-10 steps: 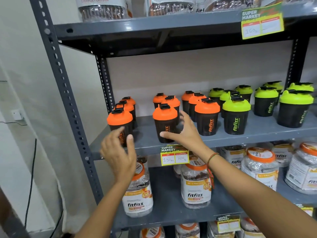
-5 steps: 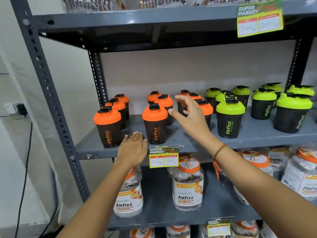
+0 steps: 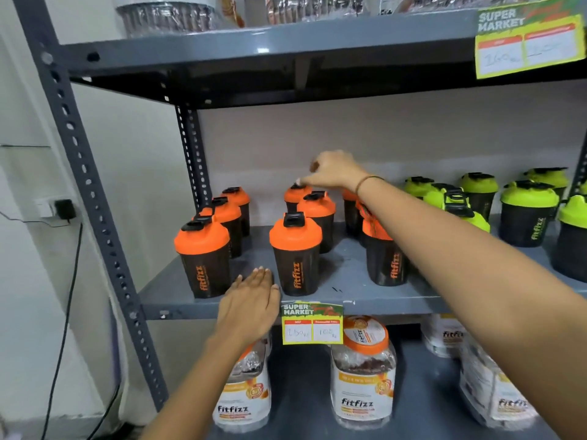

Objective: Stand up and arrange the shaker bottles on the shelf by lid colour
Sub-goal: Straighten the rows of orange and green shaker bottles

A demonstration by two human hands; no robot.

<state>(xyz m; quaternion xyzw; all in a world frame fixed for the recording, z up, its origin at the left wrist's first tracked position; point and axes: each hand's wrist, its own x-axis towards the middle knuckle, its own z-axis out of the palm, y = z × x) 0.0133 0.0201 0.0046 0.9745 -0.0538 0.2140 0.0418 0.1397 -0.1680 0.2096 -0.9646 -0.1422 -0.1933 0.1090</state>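
Note:
Black shaker bottles stand upright on the grey middle shelf [image 3: 344,282]. Orange-lid ones fill the left half, in rows running back from a front-left bottle [image 3: 203,258] and a front-middle bottle [image 3: 295,255]. Green-lid bottles [image 3: 527,214] are grouped on the right. My right hand [image 3: 333,169] reaches over the rows, and a fingertip touches the cap of the rear orange-lid bottle [image 3: 293,195]; whether it grips is unclear. My left hand [image 3: 251,303] lies flat and open at the shelf's front edge, between the two front bottles. My right forearm hides part of a third orange row.
A yellow price tag [image 3: 312,323] hangs from the shelf edge. Below stand clear fitfizz jars [image 3: 362,373] with orange lids. The upper shelf [image 3: 263,47] carries more jars and a second price tag [image 3: 527,42]. A perforated grey upright [image 3: 92,192] is at the left, with a wall socket [image 3: 65,208] beyond it.
My right hand has lifted from the front bottles and reached back to the rear orange lid. My left hand has moved right, away from the front-left bottle, and flattened at the shelf edge.

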